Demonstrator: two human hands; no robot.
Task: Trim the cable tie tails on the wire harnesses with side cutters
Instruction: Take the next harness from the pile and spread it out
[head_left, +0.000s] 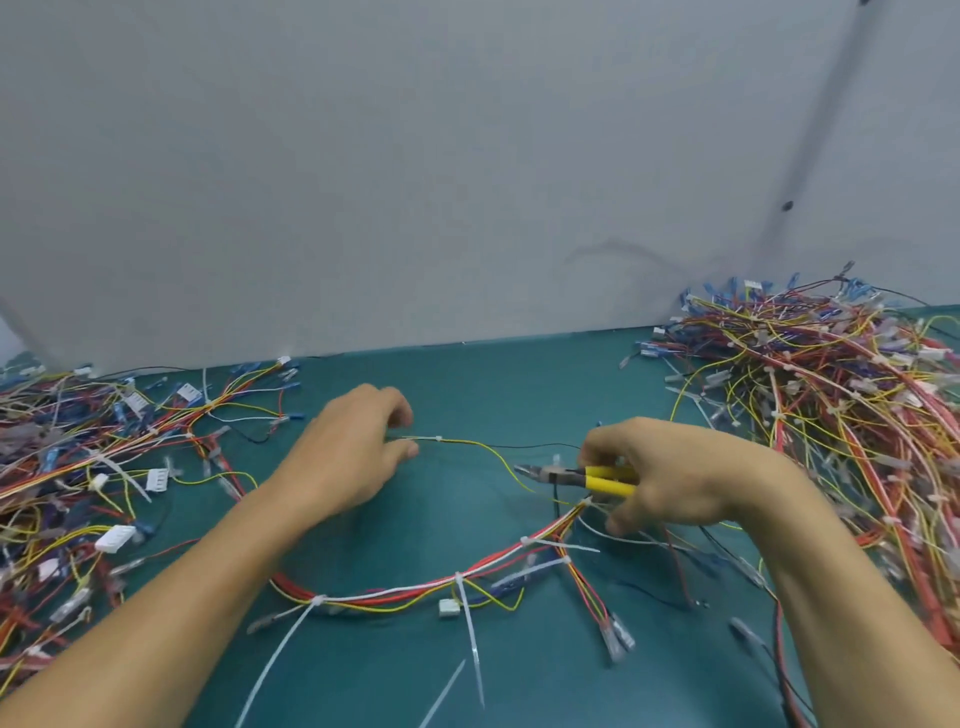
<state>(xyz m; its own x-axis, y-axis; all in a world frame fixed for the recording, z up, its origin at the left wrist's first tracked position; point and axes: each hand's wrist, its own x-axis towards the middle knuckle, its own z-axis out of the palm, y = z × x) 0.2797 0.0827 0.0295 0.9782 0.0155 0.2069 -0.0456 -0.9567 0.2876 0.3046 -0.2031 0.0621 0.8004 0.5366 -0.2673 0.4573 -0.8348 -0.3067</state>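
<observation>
Trimming under way: left grip (358, 447) pinches harness wire (470, 443), right grip (670, 478) clasps side cutters (597, 477) — long tie tails (471, 631) judged next.

The green surface (467, 384) is bare in a band along the grey wall (415, 182), and a hand could pass there. A low heap of wire harnesses (78, 467) crowds the left side and a taller heap (831, 389) blocks the right. Between them the left hand (348, 457) pinches a thin yellow wire (467, 442), and the right hand (670, 478) grips side cutters (571, 475), which narrows the middle. Nearer, a looped harness (415, 592) lies across the surface with its long cable tie tails (472, 639) pointing at the near edge.
</observation>
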